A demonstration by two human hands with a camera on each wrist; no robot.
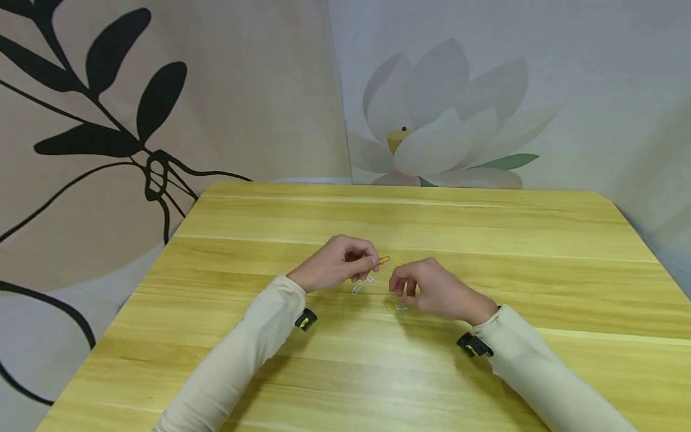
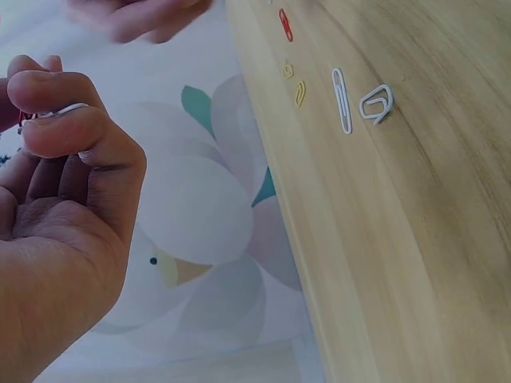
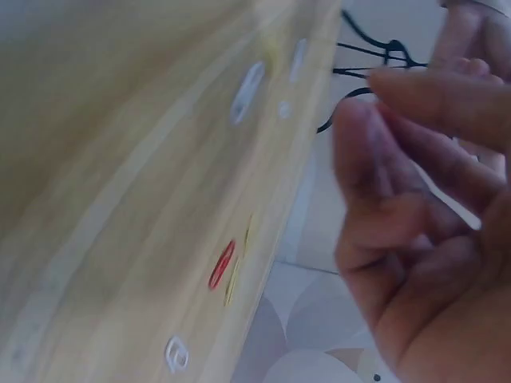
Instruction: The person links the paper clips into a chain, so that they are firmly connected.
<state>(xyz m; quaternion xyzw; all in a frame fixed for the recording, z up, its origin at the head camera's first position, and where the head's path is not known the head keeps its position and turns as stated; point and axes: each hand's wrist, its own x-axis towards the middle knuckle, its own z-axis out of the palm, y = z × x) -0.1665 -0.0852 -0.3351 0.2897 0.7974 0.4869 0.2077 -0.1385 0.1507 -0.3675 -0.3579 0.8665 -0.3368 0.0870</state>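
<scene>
Left hand (image 1: 342, 262): fingertips pinch the orange-red paper clip (image 1: 385, 260), leaving its loop exposed.
Right hand (image 1: 436, 290): fingers curled; whether they hold anything cannot be told.
Loose clips (image 1: 357, 289): spread on the table (image 1: 302, 384), individually reachable.

Both forearms (image 1: 243, 357) extend forward, the left grip (image 1: 342, 263) pinching, the right grip (image 1: 436, 289) loosely curled.

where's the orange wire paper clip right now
In the head view, the orange wire paper clip sticks out rightward from the fingertips of the left hand, up and left of the right hand.
</scene>
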